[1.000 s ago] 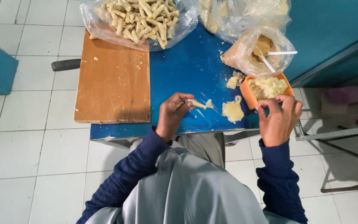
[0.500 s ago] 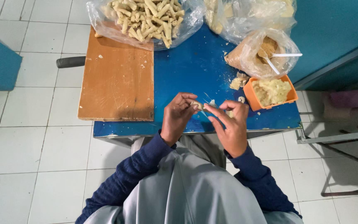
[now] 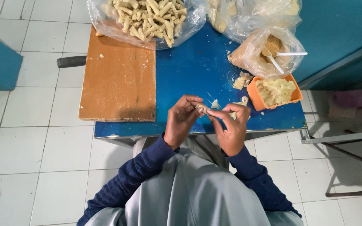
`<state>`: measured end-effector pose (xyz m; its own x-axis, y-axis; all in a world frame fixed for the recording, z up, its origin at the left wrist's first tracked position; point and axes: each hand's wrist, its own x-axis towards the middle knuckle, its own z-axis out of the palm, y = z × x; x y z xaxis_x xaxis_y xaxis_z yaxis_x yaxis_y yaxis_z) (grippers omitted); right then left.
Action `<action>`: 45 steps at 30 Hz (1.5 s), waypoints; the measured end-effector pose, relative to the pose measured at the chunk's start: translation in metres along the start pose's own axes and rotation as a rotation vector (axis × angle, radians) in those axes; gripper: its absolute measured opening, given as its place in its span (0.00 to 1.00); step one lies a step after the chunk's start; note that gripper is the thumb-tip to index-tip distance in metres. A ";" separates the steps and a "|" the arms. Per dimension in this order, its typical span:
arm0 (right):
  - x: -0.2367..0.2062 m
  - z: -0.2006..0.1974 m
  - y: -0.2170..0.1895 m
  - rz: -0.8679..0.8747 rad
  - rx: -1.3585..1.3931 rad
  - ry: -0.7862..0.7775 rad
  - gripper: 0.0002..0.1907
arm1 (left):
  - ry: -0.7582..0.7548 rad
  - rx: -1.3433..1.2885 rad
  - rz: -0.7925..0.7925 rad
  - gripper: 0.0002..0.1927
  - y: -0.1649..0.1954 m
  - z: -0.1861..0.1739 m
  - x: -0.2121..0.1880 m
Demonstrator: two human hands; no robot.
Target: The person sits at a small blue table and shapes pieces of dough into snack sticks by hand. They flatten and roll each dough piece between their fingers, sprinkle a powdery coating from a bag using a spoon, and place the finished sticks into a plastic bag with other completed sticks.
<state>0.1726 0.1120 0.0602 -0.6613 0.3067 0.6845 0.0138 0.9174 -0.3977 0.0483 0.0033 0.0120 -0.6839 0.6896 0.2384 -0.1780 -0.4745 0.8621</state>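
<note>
My left hand [image 3: 181, 120] and my right hand [image 3: 230, 127] meet over the front edge of the blue table [image 3: 189, 71]. Both pinch one small pale piece of dough [image 3: 202, 109] between the fingertips. A few pale scraps [image 3: 215, 104] lie on the table just behind my hands. An orange tub [image 3: 290, 99] with pale yellow filling [image 3: 275, 90] stands to the right of my right hand.
A wooden board [image 3: 118, 79] covers the table's left part, with a black handle [image 3: 72, 61] sticking out beside it. Clear bags hold several rolled pastries [image 3: 149, 16] at the back. Another bag [image 3: 265, 50] holds brown crumbs and a white spoon [image 3: 290, 54]. A metal frame [image 3: 340, 138] stands right.
My right hand left the orange tub and came left to meet my left hand. Both hands now close on the dough piece, a little nearer the table's front edge.
</note>
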 end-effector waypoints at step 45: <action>0.192 0.033 0.052 0.038 0.697 -0.213 0.13 | -0.032 -0.007 -0.086 0.19 -0.003 -0.041 -0.012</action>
<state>0.0210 0.2101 0.1509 -0.8023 0.2139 0.5572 -0.3942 0.5111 -0.7638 0.0276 -0.0264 -0.0117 -0.6431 0.7449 0.1776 -0.2402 -0.4164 0.8769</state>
